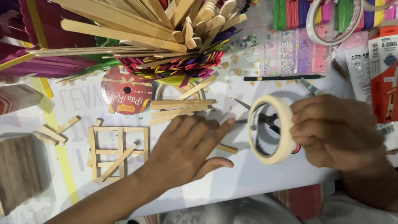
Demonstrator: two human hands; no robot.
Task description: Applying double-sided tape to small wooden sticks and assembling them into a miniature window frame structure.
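Two hands worked over the white table [265,182]. The right hand [331,132] pinched a cream ring-shaped roll of masking tape [271,128] upright, fingers closed round its rim. The left hand [186,151] lay flat, fingers spread, empty, beside a pale wooden stick frame [118,153], seemingly steadying loose sticks.

White counter [257,174] fills nearly whole view, surface smooth, faintly glossy, pale mirrored lettering showing through. Yellow tape strip [62,155] runs diagonally down counter's left part. Light even, soft, shadows weak. Near edge of counter at bottom; below it red-striped fabric [304,201] and grey cloth [232,213]. Walls, windows, floor out of view.
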